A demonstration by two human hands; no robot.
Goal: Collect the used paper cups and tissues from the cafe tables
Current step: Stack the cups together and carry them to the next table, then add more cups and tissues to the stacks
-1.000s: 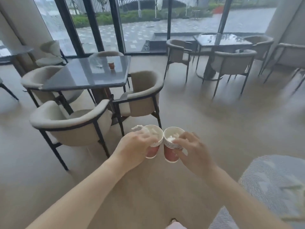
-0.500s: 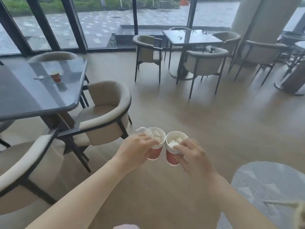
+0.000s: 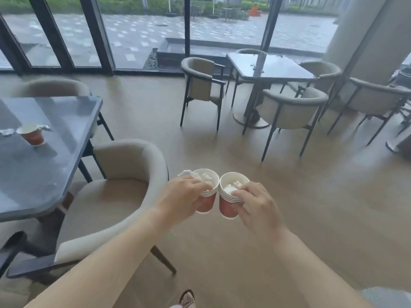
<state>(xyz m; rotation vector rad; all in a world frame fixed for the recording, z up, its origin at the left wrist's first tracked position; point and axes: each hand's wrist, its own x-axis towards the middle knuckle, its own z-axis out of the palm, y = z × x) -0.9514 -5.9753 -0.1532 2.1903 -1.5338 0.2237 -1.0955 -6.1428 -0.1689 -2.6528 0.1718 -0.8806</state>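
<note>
With each hand, left [image 3: 186,197] and right [image 3: 255,204], gripping a tissue-stuffed stack of cups [image 3: 230,200], the table's [image 3: 66,138] lone cup [image 3: 31,135] probably comes next.

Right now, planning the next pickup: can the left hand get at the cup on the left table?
Probably not yet: the left hand grips a cup stack, and the lone cup sits far past the armchair.
</note>
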